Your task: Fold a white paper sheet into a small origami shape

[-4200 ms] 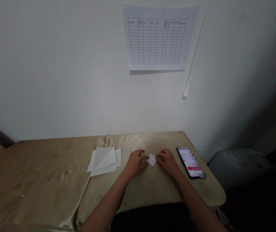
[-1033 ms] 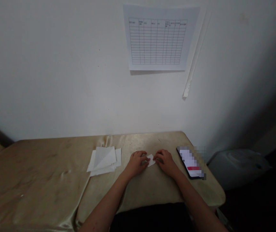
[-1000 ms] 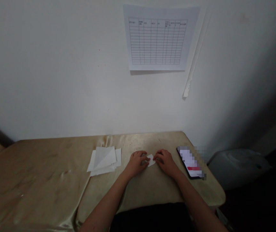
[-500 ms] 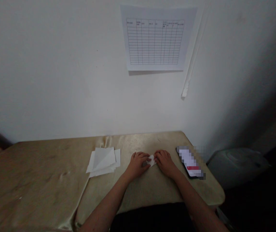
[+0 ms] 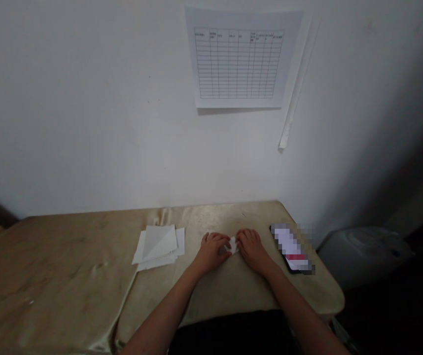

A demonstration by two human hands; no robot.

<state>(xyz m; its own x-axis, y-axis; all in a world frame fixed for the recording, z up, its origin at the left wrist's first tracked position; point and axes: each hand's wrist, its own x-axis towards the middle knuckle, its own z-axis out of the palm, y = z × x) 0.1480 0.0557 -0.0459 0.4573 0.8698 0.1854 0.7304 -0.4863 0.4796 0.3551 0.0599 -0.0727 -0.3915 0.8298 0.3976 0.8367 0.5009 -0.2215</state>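
Note:
A small white piece of folded paper [image 5: 233,245] lies on the table between my two hands. My left hand [image 5: 213,250] grips its left side, fingers curled and thumb below. On the other side, my right hand [image 5: 251,248] presses down on the paper's right end, fingers bent together. Parts of the paper are hidden under the fingers. To the left of my left hand, a loose stack of white paper sheets [image 5: 158,246] rests on the cloth, the top sheet showing a diagonal crease.
A gold cloth covers the table [image 5: 67,276]. A phone [image 5: 292,250], blurred out, lies near the right edge. A printed grid sheet [image 5: 239,64] hangs on the wall [image 5: 86,123] behind. Beyond the table's right edge stands a pale, translucent container [image 5: 363,254].
My right hand has shifted very slightly left, covering a bit more of the paper. My left hand stays almost where it was.

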